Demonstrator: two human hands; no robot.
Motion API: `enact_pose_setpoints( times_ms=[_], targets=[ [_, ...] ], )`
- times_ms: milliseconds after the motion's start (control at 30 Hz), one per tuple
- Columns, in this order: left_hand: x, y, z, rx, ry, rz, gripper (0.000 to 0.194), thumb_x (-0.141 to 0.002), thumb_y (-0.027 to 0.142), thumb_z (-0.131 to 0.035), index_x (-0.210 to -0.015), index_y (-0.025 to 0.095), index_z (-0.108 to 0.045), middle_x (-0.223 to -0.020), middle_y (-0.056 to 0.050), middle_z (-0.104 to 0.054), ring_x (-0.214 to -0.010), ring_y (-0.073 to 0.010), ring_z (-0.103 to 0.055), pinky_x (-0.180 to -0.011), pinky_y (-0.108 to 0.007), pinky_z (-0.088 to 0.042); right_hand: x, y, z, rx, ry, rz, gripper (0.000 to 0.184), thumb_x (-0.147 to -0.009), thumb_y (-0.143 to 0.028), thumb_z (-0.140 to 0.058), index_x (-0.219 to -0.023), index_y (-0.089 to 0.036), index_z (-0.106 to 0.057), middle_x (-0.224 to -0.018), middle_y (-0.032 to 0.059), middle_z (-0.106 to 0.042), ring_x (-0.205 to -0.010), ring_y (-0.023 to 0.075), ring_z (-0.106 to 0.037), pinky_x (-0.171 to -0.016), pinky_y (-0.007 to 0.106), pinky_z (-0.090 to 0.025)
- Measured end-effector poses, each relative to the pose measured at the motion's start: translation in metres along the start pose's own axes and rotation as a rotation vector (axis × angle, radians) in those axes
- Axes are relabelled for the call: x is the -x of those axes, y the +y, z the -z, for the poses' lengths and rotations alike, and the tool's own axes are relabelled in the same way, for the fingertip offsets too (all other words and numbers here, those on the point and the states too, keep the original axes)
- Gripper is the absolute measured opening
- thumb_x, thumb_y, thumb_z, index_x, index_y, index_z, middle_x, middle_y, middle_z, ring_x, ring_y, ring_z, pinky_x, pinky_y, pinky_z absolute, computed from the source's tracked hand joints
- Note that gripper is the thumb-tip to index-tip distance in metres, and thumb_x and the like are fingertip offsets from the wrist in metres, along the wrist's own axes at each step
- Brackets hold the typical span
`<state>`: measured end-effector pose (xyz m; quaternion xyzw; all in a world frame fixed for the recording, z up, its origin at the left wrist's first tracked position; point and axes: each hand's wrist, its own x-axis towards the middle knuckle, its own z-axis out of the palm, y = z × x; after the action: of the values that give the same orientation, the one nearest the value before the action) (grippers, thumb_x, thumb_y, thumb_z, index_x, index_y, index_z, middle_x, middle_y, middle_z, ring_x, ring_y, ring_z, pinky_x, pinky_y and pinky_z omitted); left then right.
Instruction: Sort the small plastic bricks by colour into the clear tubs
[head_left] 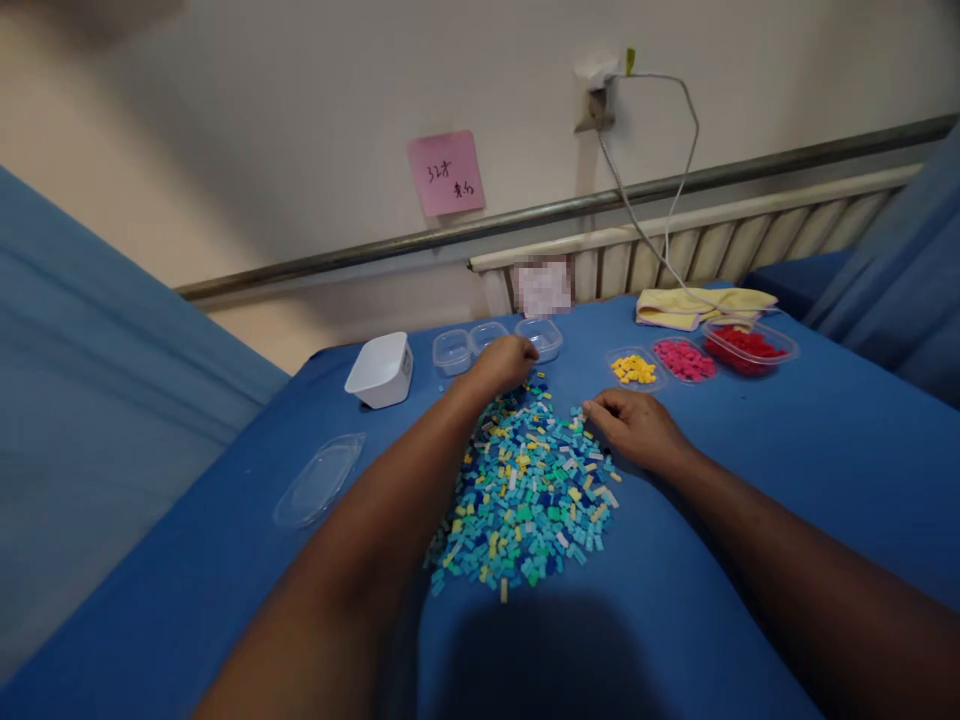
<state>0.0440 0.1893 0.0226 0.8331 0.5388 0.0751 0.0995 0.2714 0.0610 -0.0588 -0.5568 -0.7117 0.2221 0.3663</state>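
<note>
A wide pile of small toy building bricks (525,490), mostly light blue with green, dark blue, yellow and white ones, lies spread on the blue sheet. At its far end is my left hand (508,363), fingers curled together beside a small clear plastic container (551,350). Whatever those fingers may hold is hidden. My right hand (636,428) rests at the pile's right edge, thumb and fingertips closed close to a few bricks; I cannot make out what is between them. Two more clear containers (452,352) stand in the same row, one partly behind my left hand.
Right of the pile are containers of yellow bricks (634,370), pink bricks (684,360) and red bricks (750,348). A yellow cloth (686,307) lies behind them. A white tub (381,372) and a clear lid (321,482) are on the left. A cable (686,180) hangs from the wall.
</note>
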Motion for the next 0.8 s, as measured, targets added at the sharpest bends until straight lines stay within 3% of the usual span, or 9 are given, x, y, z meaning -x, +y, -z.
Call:
enact_pose_setpoints(
  times_ms=[133, 233, 333, 533, 800],
  targets=[
    [0.022, -0.021, 0.003, -0.131, -0.018, 0.01, 0.035, -0.096, 0.015, -0.064, -0.123, 0.019, -0.085, -0.13, -0.012, -0.081, -0.12, -0.0292, -0.075, -0.104, -0.035, -0.055, 0.0, 0.0, 0.0, 0.007, -0.007, 0.0, 0.044, -0.103, -0.053, -0.053, -0.073, -0.024, -0.067, -0.073, 0.0023, -0.071, -0.068, 0.0194, -0.061, -0.064, 0.033, -0.034],
    [0.026, -0.018, 0.0, -0.175, -0.084, -0.067, 0.032, -0.097, 0.021, -0.066, -0.12, 0.026, -0.086, -0.126, -0.006, -0.083, -0.116, -0.0258, -0.075, -0.098, -0.031, -0.055, 0.001, 0.0, 0.001, 0.003, -0.004, 0.013, 0.045, -0.104, -0.053, -0.053, -0.073, -0.024, -0.067, -0.072, 0.0021, -0.07, -0.068, 0.0194, -0.061, -0.064, 0.033, -0.035],
    [0.025, -0.009, -0.003, -0.22, -0.149, -0.095, 0.027, -0.093, 0.023, -0.068, -0.111, 0.024, -0.088, -0.112, -0.007, -0.084, -0.101, -0.0262, -0.076, -0.086, -0.03, -0.055, 0.001, 0.001, 0.002, -0.001, -0.013, 0.016, 0.045, -0.104, -0.053, -0.053, -0.072, -0.024, -0.066, -0.071, 0.0015, -0.069, -0.067, 0.0192, -0.061, -0.064, 0.033, -0.035],
    [0.025, -0.006, -0.001, -0.259, -0.227, -0.066, 0.034, -0.085, 0.019, -0.07, -0.115, 0.024, -0.086, -0.109, -0.007, -0.084, -0.093, -0.026, -0.075, -0.076, -0.029, -0.052, 0.001, 0.003, 0.0, -0.004, -0.009, 0.02, 0.045, -0.104, -0.052, -0.053, -0.072, -0.024, -0.066, -0.071, 0.0018, -0.07, -0.067, 0.0192, -0.061, -0.063, 0.033, -0.035],
    [0.034, -0.012, 0.007, -0.243, -0.259, 0.004, 0.028, -0.084, 0.024, -0.071, -0.109, 0.021, -0.084, -0.102, -0.006, -0.083, -0.083, -0.023, -0.072, -0.065, -0.028, -0.046, 0.0, 0.002, 0.001, -0.006, -0.01, 0.006, 0.045, -0.103, -0.053, -0.052, -0.072, -0.024, -0.067, -0.071, 0.0022, -0.071, -0.067, 0.0196, -0.061, -0.063, 0.034, -0.035]
  ],
)
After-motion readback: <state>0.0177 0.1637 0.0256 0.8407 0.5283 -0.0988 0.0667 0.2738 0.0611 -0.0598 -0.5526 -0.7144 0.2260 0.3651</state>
